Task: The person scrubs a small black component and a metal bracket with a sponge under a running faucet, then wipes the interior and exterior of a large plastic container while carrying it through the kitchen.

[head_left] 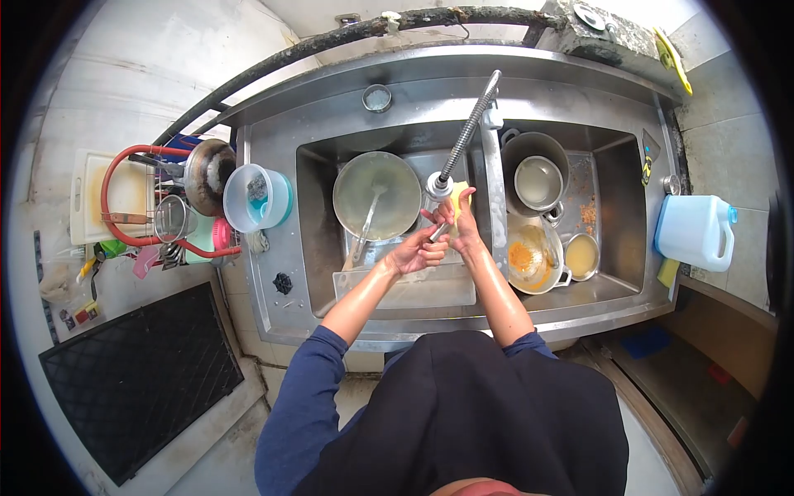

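Over the left basin, my left hand (416,252) is closed around a slim metal utensil (439,232); its kind is hidden by my fingers. Close beside it, my right hand (465,230) grips a yellow sponge (457,197) against the palm, near the utensil. Just above both hands hangs the spray head (439,187) of a coiled metal faucet (474,124). A large round pan (351,183) of cloudy water sits in the left basin, with a ladle (370,213) leaning in it. Below my wrists lies a clear plastic tray (413,289).
The right basin (608,285) holds a large pot (517,153), a smaller pot, a stained pot (533,260) and a bowl (581,256) of yellowish liquid. A blue jug (693,231) stands at the right. At left are a plastic tub (248,198) and a red dish rack (112,178).
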A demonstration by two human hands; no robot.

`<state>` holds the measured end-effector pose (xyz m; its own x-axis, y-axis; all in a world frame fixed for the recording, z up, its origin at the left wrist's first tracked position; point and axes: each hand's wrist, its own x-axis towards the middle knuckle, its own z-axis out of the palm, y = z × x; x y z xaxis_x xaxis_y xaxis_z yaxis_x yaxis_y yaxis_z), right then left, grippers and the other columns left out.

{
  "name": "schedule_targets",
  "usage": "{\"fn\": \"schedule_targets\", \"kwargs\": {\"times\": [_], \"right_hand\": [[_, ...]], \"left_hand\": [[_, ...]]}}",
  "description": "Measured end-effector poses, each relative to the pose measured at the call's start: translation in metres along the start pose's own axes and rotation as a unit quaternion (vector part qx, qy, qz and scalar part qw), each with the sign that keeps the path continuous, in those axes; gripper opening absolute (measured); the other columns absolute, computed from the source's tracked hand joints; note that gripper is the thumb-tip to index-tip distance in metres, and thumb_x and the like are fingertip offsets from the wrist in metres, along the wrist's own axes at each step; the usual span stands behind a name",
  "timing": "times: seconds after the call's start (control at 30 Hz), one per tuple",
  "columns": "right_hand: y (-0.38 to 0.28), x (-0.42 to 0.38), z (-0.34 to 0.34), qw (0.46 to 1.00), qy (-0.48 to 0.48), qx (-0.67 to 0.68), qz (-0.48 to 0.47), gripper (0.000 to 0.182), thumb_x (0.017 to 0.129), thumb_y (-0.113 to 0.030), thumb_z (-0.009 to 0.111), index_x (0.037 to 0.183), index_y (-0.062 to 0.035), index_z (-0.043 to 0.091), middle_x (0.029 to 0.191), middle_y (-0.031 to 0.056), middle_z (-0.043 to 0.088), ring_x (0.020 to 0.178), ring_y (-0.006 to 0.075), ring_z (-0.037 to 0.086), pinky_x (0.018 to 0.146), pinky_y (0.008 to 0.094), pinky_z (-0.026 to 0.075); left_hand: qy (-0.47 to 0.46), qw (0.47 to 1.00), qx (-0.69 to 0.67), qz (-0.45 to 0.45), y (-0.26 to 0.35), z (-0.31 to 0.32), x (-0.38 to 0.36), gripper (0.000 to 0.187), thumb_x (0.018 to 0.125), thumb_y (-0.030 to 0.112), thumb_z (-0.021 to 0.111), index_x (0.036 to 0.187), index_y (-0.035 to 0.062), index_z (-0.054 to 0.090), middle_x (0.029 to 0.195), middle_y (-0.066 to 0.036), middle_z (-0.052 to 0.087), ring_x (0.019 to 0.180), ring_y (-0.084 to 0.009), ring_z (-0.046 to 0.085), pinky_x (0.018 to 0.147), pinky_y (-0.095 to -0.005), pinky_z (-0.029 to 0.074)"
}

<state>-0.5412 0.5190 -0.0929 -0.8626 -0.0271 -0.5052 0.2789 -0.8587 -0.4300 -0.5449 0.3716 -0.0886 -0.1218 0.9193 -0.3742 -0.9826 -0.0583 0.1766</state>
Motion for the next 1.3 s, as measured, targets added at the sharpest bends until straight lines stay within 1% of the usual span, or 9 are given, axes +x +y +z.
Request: {"fn": "schedule_targets", "kwargs": {"times": [0.13,0.33,0.6,0.8,0.83,0.97,1.13,1.2,1.3], "right_hand": [[-0.011,-0.001,0.014,0.998,-0.041,0.041,-0.001,0.062,0.083,-0.071,0.031,0.056,-0.0154,0.036,0.047,-0.0048,0.031,0.048,0.0091,0.038,0.084,0.0420,0.051],[-0.032,0.049,-0.055,0.938,0.284,-0.051,-0.190,0.051,0.089,-0.056,0.048,0.069,-0.0089,0.043,0.051,-0.0012,0.035,0.037,0.0129,0.037,0.057,0.0437,0.057],[-0.034,0.026,-0.056,0.932,0.035,-0.355,0.063,0.048,0.090,-0.044,0.053,0.109,0.0001,0.053,0.077,0.0081,0.058,0.062,0.0171,0.059,0.048,0.0329,0.053],[-0.008,0.009,-0.021,0.865,-0.048,-0.492,0.084,0.040,0.092,-0.035,0.048,0.105,0.0013,0.059,0.084,0.0128,0.062,0.084,0.0225,0.063,0.075,0.0351,0.046],[0.005,0.008,-0.030,0.745,-0.114,-0.641,-0.149,0.031,0.090,-0.028,0.048,0.102,-0.0021,0.060,0.085,0.0203,0.064,0.082,0.0299,0.064,0.073,0.0402,0.047],[0.001,-0.016,-0.005,0.589,-0.018,-0.789,-0.175,0.041,0.096,-0.033,0.032,0.089,-0.0024,0.058,0.080,0.0221,0.062,0.078,0.0429,0.059,0.067,0.0508,0.045],[-0.002,0.026,-0.075,0.662,-0.120,-0.717,-0.183,0.046,0.097,-0.037,0.026,0.086,-0.0048,0.057,0.069,0.0217,0.060,0.060,0.0330,0.061,0.052,0.0432,0.045],[-0.017,0.035,-0.085,0.820,-0.147,-0.423,0.357,0.042,0.096,-0.034,0.030,0.088,-0.0055,0.059,0.067,0.0164,0.060,0.051,0.0210,0.056,0.045,0.0355,0.042],[-0.022,0.021,-0.052,0.797,-0.148,-0.506,0.293,0.032,0.093,-0.023,0.038,0.101,-0.0060,0.063,0.070,0.0110,0.061,0.059,0.0178,0.057,0.050,0.0332,0.044]], "left_hand": [[-0.181,0.952,-0.245,0.015,-0.003,0.015,-0.004,0.029,0.097,0.037,0.045,0.095,0.0075,0.041,0.061,0.008,0.028,0.049,0.0004,0.030,0.047,-0.0164,0.023],[0.186,0.906,0.378,-0.043,0.005,0.042,-0.039,0.022,0.099,0.031,0.044,0.095,0.0089,0.041,0.064,0.008,0.028,0.054,-0.0041,0.032,0.049,-0.0192,0.026],[0.330,0.606,0.679,0.250,-0.017,-0.021,-0.044,0.025,0.092,0.017,0.053,0.109,0.0010,0.044,0.081,-0.014,0.054,0.068,-0.0218,0.057,0.064,-0.0345,0.045],[0.331,0.632,0.660,0.236,0.010,-0.007,-0.023,0.023,0.085,0.004,0.058,0.104,0.0002,0.047,0.090,-0.018,0.056,0.080,-0.0303,0.059,0.069,-0.0390,0.046],[0.313,0.555,0.715,0.288,0.013,-0.012,-0.016,0.023,0.083,0.002,0.057,0.104,0.0002,0.047,0.092,-0.020,0.056,0.085,-0.0346,0.058,0.071,-0.0406,0.046],[0.329,0.573,0.689,0.298,0.007,-0.008,0.006,0.023,0.081,-0.004,0.053,0.103,-0.0006,0.047,0.098,-0.022,0.056,0.094,-0.0399,0.055,0.076,-0.0423,0.045],[0.317,0.626,0.675,0.230,-0.002,0.020,0.016,0.032,0.076,-0.010,0.047,0.106,-0.0006,0.047,0.104,-0.023,0.054,0.098,-0.0400,0.054,0.079,-0.0431,0.046],[0.274,0.535,0.750,0.275,-0.004,0.014,0.016,0.031,0.077,-0.008,0.048,0.107,0.0008,0.047,0.101,-0.022,0.054,0.096,-0.0400,0.055,0.078,-0.0436,0.046],[0.238,0.474,0.796,0.290,0.005,0.005,0.014,0.028,0.079,-0.002,0.051,0.106,0.0030,0.049,0.088,-0.020,0.053,0.089,-0.0412,0.056,0.076,-0.0446,0.047]]}}
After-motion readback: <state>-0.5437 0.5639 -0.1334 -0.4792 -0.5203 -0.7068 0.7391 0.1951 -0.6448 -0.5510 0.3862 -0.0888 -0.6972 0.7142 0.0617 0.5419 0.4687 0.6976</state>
